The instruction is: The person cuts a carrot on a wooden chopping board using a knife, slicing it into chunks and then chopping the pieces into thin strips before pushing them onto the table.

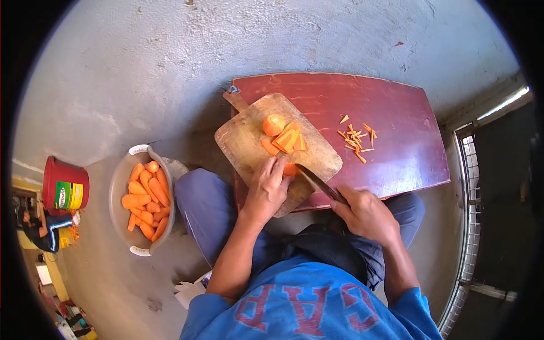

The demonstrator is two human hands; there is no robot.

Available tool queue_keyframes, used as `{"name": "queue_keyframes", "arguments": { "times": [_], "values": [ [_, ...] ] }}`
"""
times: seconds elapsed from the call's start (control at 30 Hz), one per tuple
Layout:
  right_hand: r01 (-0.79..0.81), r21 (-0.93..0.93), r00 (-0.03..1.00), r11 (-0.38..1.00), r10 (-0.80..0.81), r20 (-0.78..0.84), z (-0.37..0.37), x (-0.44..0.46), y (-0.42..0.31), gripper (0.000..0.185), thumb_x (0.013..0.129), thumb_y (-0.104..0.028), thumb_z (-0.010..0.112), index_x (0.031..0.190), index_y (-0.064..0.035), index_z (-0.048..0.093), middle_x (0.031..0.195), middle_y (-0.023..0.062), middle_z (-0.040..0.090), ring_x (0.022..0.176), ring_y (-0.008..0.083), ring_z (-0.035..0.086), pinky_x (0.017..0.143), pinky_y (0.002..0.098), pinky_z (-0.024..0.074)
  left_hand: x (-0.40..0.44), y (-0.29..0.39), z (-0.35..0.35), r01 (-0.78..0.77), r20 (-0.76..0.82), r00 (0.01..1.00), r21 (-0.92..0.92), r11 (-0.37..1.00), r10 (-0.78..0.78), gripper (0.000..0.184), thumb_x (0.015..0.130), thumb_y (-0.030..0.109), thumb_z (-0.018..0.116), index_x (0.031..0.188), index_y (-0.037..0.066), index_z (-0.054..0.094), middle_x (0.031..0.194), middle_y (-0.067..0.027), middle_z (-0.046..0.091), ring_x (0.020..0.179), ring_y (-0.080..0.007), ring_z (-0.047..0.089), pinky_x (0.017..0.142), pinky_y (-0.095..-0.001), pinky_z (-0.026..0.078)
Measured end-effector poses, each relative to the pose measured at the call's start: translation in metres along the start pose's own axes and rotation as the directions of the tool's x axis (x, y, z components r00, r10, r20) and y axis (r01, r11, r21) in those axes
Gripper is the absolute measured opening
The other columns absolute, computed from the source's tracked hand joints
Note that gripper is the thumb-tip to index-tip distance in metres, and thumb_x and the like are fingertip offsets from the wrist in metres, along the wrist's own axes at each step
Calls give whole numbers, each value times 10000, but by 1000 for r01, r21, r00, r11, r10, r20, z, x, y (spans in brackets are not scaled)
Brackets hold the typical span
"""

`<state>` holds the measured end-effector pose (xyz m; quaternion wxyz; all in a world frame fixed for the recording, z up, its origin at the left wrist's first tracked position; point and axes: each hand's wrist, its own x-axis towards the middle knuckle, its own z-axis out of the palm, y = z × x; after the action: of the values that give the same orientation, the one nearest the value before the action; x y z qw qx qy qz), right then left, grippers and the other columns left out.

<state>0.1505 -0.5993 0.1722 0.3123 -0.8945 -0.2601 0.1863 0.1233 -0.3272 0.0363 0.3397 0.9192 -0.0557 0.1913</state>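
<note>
Facing wall (pixel 340 39) across red table (pixel 399 116), left hand (pixel 266 188) pinches carrot (pixel 291 169), right hand (pixel 368 216) grips knife (pixel 321 182).

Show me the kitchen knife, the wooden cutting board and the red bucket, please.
Kitchen knife (pixel 322 185): head view, on the middle of the blade.
Wooden cutting board (pixel 241 143): head view, on its bare surface, left of the carrot pieces (pixel 288 138).
Red bucket (pixel 67 171): head view, on its outer wall above the label.

Carrot pieces (pixel 287 139) on chopping board (pixel 249 139), board on table (pixel 405 107), carrot sticks (pixel 353 137) right of board, carrots (pixel 153 187) in basin (pixel 116 190) left
</note>
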Motion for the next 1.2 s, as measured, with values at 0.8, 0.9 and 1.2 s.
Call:
{"name": "queue_keyframes", "arguments": {
  "times": [0.8, 0.9, 1.2],
  "values": [
    [-40, 152, 997, 988, 29, 75, -4, -5, 5, 226, 1104, -183, 742, 1151, 31, 686, 852, 311, 711, 819, 535, 728, 731, 549, 560, 2, -18, -5, -106, -13, 994, -119, 987, 105, 271, 909, -112, 788, 1172, -48, 808, 1266, -184, 755, 1211, -403, 697, 1069, -491, 582],
    [-102, 215, 994, 971, 90, 66, 5, -10, 1, 224, 1104, -178, 744, 1160, 30, 684, 875, 308, 714, 852, 538, 728, 745, 550, 560, 3, -8, -14, -83, 50, 995, -117, 990, 89, 287, 890, -84, 839, 1173, -41, 821, 1288, -184, 757, 1225, -409, 703, 1072, -485, 586],
    [-39, 171, 999, 985, 37, 14, 19, -14, -7, 238, 1094, -165, 752, 1219, 21, 674, 953, 316, 729, 940, 546, 723, 795, 572, 559, -8, 7, -21, -138, 112, 985, 56, 989, 131, 343, 903, -4, 844, 1239, -44, 788, 1356, -197, 702, 1254, -429, 679, 1100, -515, 565]
  ]
}}
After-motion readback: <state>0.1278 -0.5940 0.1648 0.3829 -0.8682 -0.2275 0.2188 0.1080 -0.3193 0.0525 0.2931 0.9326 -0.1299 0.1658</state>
